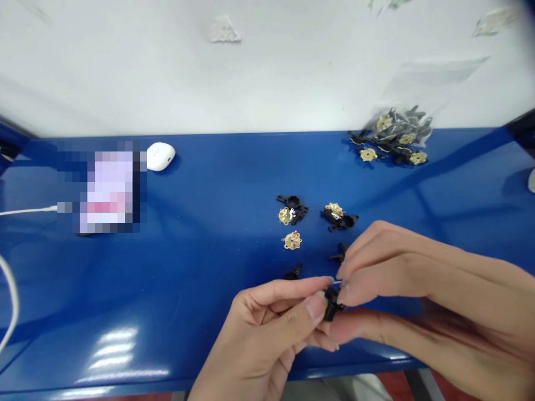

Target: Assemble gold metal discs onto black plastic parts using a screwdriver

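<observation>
Together over a blue tabletop (200, 234), two hands meet at a small black part (331, 309). The left hand (278, 323) pinches it between thumb and forefinger; the right hand (388, 278) brings its fingertips against the part's 3 o'clock side, though their exact grip cannot be told. From the part, a gold-toned disc (292, 240) lies at 11 o'clock and another (334, 209) at 12, beside a black bracket (348, 222). At 1 o'clock, farther off, sits a clear bag (412, 123) among similar pieces; at 10, a white case (160, 156).
</observation>
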`<control>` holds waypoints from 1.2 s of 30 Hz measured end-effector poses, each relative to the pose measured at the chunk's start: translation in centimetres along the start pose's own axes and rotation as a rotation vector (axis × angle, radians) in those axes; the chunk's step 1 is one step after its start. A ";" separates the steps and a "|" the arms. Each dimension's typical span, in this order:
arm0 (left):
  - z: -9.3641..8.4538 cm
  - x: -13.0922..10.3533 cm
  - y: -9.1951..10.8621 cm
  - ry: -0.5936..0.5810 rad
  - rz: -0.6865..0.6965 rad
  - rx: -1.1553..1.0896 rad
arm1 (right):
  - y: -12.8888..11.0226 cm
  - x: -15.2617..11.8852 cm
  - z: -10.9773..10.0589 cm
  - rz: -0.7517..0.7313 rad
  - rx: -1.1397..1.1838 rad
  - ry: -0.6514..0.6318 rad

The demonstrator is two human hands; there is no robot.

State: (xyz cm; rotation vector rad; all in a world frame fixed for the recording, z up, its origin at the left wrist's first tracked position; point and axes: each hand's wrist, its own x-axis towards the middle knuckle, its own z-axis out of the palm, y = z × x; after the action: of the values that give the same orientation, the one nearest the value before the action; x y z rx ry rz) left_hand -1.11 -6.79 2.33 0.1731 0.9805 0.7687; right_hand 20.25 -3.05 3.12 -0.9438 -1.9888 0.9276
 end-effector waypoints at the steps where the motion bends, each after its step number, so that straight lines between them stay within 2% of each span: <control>1: 0.0 0.1 -0.3 -0.013 0.019 -0.006 | 0.1 -0.1 0.1 0.010 0.028 0.003; 5: -0.1 0.3 -0.8 -0.025 0.065 0.013 | 0.4 -0.7 0.1 0.069 0.113 0.046; 10: -0.1 0.2 -0.7 -0.020 0.111 0.051 | 0.5 -0.8 -0.1 0.101 0.131 0.005; 16: -0.3 0.2 -0.7 -0.014 0.149 0.088 | 0.4 -0.6 -0.1 0.126 0.110 0.038; 24: -0.5 0.3 -0.5 0.009 0.183 0.165 | 0.7 -0.5 -0.4 0.164 0.233 0.005; 36: -0.4 0.3 1.3 -0.033 0.169 0.217 | 0.5 -0.2 -0.5 0.032 0.109 -0.039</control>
State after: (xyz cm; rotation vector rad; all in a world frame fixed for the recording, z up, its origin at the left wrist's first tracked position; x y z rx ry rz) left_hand -2.02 -5.72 2.51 0.4602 1.0259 0.8098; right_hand 20.93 -2.88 2.86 -0.9045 -1.9394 1.0690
